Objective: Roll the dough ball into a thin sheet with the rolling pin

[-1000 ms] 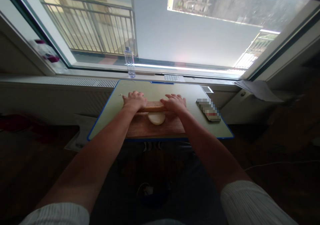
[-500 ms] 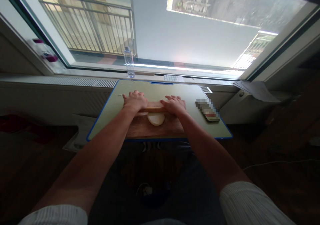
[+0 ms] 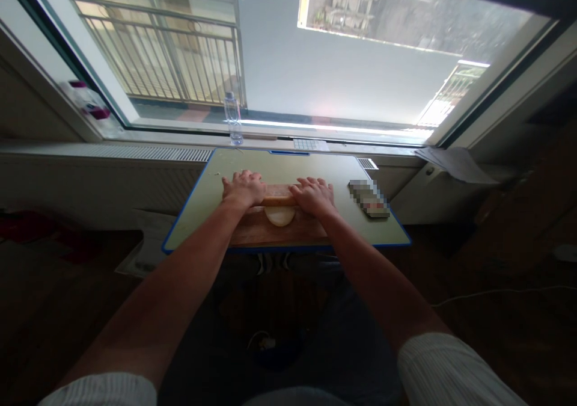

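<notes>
A wooden rolling pin [image 3: 278, 201] lies crosswise on a wooden board [image 3: 277, 236]. Under and in front of it shows a pale, rounded piece of dough [image 3: 280, 216]; its far part is hidden by the pin. The palm of my left hand [image 3: 244, 187] rests on the pin's left end, fingers stretched forward and spread. On the right end lies my right hand [image 3: 314, 194], its fingers also extended, not wrapped round the pin. Both hands cover the ends of the pin. The board lies on a small blue-edged table [image 3: 347, 168].
A flat, pixelated object [image 3: 369, 199] lies on the table's right side. On the windowsill stand a clear bottle [image 3: 233, 120] and, farther left, a bottle with a purple cap [image 3: 90, 100]. Papers [image 3: 451, 162] lie at the right. A radiator [image 3: 112, 183] runs behind the table.
The view has shifted slightly. The pin and both hands stay nearly in place over the dough, with only a slight movement.
</notes>
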Available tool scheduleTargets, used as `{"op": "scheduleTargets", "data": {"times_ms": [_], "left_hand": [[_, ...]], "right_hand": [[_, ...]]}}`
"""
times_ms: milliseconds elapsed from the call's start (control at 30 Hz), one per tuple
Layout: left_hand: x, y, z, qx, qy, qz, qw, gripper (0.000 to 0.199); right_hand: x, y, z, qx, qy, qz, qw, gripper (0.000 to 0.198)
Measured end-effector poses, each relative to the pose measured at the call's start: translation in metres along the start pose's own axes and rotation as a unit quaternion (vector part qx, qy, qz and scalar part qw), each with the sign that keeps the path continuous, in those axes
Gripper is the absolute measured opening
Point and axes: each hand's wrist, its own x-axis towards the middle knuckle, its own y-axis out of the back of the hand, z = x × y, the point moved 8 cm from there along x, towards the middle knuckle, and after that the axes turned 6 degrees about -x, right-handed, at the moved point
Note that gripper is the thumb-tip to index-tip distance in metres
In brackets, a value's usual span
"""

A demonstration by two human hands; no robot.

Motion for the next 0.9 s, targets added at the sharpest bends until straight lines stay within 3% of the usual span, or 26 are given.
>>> {"op": "scheduleTargets", "data": {"times_ms": [500,900], "left_hand": [[-0.027,-0.001,0.004,-0.007,-0.010,0.017,1.000,0.058],[-0.064,-0.001,0.006,-0.011,-0.009,0.072,0.997,0.053]], "right_hand": [[-0.040,0.014,-0.004,-0.030,0.002,0.048,0.998,0.054],[-0.069,0.013,-0.002,0.009,-0.009,0.084,0.996,0.062]]}}
